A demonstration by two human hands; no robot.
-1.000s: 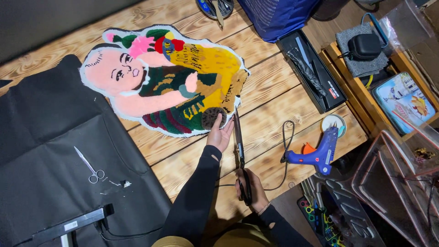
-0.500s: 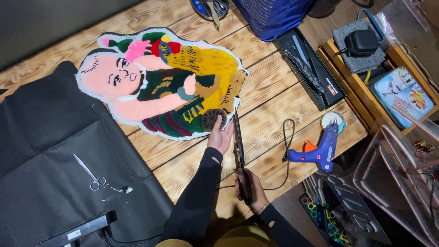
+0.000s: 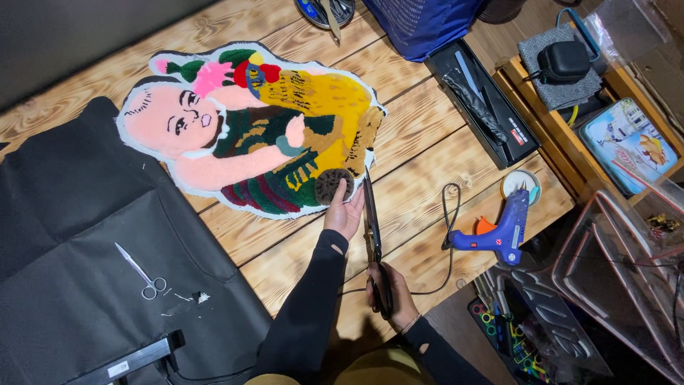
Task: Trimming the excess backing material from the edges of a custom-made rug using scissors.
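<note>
Tufted rug [image 3: 249,135]: one, upper centre of frame, on wooden table [image 3: 420,142].
Left hand [image 3: 344,212]: fingers spread flat on its lower edge.
Right hand [image 3: 390,294]: closed around long shears [image 3: 372,228].
Scissors: probably two; small pair [image 3: 142,274] lower left.
Glue gun [image 3: 502,232]: one, right.

Multicoloured tufted rug [image 3: 249,135]; blue glue gun [image 3: 502,232].

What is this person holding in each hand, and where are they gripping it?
The right hand holds long black shears by the handles, blades pointing at the tufted rug. The left hand holds nothing; it rests on the rug's edge.
</note>
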